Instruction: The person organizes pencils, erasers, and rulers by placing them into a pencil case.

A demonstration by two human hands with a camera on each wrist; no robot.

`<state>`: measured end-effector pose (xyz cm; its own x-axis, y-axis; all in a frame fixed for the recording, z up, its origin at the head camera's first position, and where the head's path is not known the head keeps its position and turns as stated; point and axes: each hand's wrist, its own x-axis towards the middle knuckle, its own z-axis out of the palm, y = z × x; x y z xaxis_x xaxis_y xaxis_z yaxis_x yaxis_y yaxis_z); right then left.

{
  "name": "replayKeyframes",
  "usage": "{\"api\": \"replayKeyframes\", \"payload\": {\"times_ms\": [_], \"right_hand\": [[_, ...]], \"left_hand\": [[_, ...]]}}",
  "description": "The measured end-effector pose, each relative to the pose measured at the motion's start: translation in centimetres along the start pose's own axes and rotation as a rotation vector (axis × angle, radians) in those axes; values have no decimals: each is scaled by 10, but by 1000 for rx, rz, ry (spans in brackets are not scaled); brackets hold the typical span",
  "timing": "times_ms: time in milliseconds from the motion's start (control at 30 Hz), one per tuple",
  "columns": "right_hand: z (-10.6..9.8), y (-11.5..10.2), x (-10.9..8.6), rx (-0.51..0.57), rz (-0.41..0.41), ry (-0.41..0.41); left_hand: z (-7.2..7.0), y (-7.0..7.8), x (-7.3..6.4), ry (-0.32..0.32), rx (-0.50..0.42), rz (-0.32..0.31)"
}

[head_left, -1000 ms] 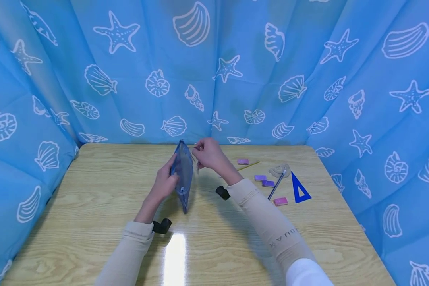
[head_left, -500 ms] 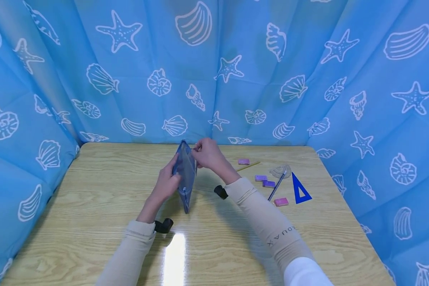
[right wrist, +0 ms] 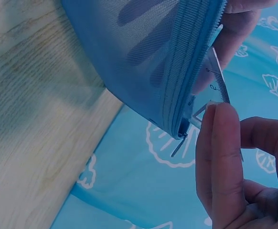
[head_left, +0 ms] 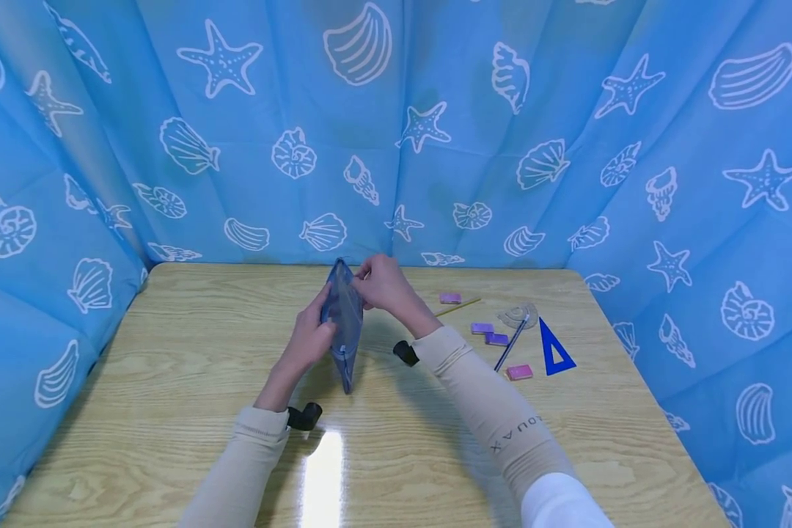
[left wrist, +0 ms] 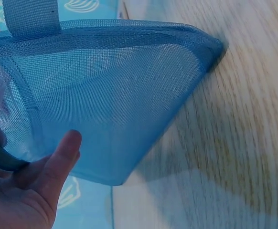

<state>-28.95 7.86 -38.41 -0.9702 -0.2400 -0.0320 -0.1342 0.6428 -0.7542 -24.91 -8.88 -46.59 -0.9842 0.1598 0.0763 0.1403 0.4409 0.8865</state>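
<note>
A blue mesh zip pouch stands on edge above the table, its zipped mouth spread apart. My left hand grips it along one side, thumb at the mouth; in the left wrist view its mesh wall fills the upper left. My right hand is at the far end of the mouth. Between its thumb and fingers it pinches a clear set square with scale marks, best seen in the right wrist view. Part of that piece is within the pouch mouth; the fingers cover another part.
Right of the pouch lie a pink eraser, a yellow pencil, purple erasers, a clear protractor, a dark pencil, another pink eraser and a blue set square. A shell-patterned curtain surrounds the wooden table.
The clear set square has gone from beside the pouch into its mouth as my right hand shifted slightly left. My left hand and the pouch have turned a little.
</note>
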Motion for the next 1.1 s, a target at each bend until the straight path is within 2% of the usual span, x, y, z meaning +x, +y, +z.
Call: {"api": "replayKeyframes", "payload": {"times_ms": [200, 567, 833, 933, 1100], "right_hand": [[0, 1, 0, -12, -16, -2], [0, -3, 2, -1, 20, -13], [2, 2, 1, 68, 21, -28], [2, 5, -1, 88, -11, -29], [2, 13, -6, 115, -121, -12]], "left_hand": [[0, -1, 1, 3, 9, -1], [1, -1, 1, -4, 16, -3], [1, 0, 1, 1, -1, -9], [1, 0, 1, 0, -1, -6], [0, 0, 1, 6, -4, -4]]}}
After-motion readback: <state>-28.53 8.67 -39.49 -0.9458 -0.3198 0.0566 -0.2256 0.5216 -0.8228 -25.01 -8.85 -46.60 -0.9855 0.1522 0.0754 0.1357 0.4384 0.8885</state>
